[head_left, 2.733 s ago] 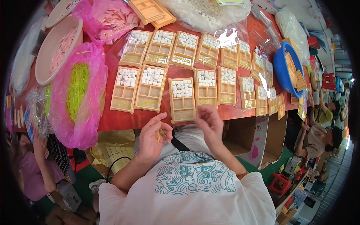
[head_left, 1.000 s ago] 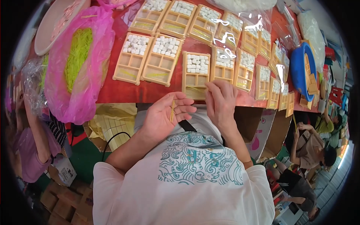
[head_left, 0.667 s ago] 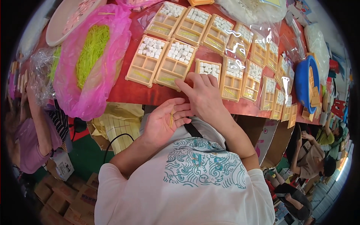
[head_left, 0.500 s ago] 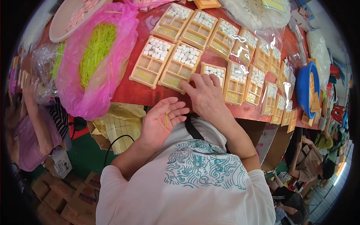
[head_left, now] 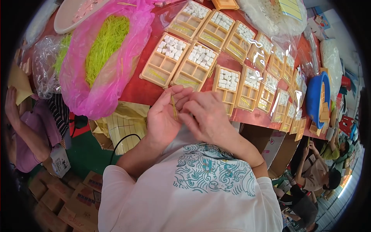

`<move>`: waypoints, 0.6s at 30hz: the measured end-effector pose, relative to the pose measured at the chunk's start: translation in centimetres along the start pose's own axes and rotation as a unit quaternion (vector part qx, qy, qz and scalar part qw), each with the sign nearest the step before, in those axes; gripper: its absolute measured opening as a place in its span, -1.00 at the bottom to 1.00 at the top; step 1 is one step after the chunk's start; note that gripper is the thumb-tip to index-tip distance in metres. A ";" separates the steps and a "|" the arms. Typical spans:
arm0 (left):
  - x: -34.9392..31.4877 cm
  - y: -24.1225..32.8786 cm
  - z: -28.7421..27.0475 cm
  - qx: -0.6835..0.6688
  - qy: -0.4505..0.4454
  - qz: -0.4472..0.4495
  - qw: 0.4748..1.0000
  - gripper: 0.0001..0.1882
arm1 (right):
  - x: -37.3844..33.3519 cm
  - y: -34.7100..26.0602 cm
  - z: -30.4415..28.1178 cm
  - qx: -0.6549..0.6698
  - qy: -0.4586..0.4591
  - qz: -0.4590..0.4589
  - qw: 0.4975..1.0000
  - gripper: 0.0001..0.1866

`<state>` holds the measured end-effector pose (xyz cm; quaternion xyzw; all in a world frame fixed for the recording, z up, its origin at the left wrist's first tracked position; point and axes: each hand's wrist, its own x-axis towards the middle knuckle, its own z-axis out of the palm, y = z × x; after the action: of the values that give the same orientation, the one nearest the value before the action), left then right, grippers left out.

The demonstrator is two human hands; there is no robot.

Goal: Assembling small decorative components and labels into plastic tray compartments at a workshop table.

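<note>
My left hand (head_left: 161, 118) is palm up with its fingers curled, holding a few thin yellow sticks (head_left: 174, 107) in the palm. My right hand (head_left: 206, 116) bends over it from the right, fingertips drawn together beside the sticks; what they pinch, if anything, is hidden. Just beyond both hands lies a tan compartment tray (head_left: 186, 71) with white cubes at its far end and yellow sticks in a near compartment. A similar tray (head_left: 164, 66) stands left of it. Another tray (head_left: 225, 88), with white cubes, is right of my right hand.
Several more filled trays (head_left: 235, 42) run across the red table (head_left: 133, 83). A pink plastic bag (head_left: 87, 101) full of yellow-green sticks lies at the left. Toward the right stands a blue basin (head_left: 312, 96) with tan pieces. Cartons (head_left: 79, 203) are stacked below; other people work at both sides.
My right hand has drawn back from the trays to my left palm, uncovering the tray right of it. My left hand still holds the yellow sticks. The view has shifted slightly.
</note>
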<state>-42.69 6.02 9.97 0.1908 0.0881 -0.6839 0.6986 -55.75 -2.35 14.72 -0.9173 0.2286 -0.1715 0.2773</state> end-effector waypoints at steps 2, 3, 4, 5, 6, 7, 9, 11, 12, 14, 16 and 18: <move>0.2 -0.5 0.8 0.043 0.028 0.016 0.999 -0.64 | -0.1 -0.3 1.2 -0.035 0.011 0.000 0.999 -0.80; 0.2 -0.8 1.0 0.046 0.023 0.021 0.998 -0.64 | -0.2 -0.5 1.6 -0.069 0.022 0.002 0.997 -0.79; 0.1 -1.0 0.9 0.065 0.027 0.023 0.997 -0.65 | -0.3 -0.5 2.1 -0.070 0.030 -0.007 0.997 -0.78; 0.0 -1.2 0.8 0.085 0.029 0.027 0.996 -0.65 | -0.5 -0.6 2.5 -0.069 0.041 -0.022 0.997 -0.78; 0.0 -1.5 0.5 0.095 0.035 0.040 0.994 -0.66 | -0.7 -0.7 2.7 -0.066 0.036 -0.009 0.997 -0.79; 0.0 -1.6 0.2 0.086 0.019 0.036 0.995 -0.73 | -0.6 -0.5 2.8 -0.066 0.032 0.002 0.997 -0.80; 0.8 -2.1 0.7 0.104 0.031 0.050 0.993 -0.75 | -0.2 -0.1 2.2 -0.070 0.054 -0.007 0.996 -0.81; 1.4 -1.9 1.5 0.107 0.050 0.048 0.992 -0.75 | 0.6 0.0 1.8 -0.063 0.064 -0.012 0.996 -0.83; 1.7 -1.6 1.9 0.093 0.030 0.055 0.994 -0.75 | 1.2 -0.2 1.3 -0.079 0.070 -0.009 0.994 -0.83; 1.7 -0.7 2.9 0.087 0.013 0.068 0.994 -0.74 | 1.7 -0.7 0.8 -0.104 0.069 -0.009 0.992 -0.84; 1.7 0.5 3.2 0.076 -0.021 0.085 0.993 -0.73 | 2.9 -1.4 0.0 -0.083 0.079 -0.036 0.993 -0.84; 1.5 1.5 3.6 0.059 -0.019 0.100 0.993 -0.73 | 3.4 -2.2 -0.9 -0.055 0.083 -0.071 0.993 -0.83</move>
<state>-41.62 3.28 12.89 0.2269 0.0147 -0.6180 0.7525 -52.58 -2.87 17.35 -0.9277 0.1940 -0.2534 0.1939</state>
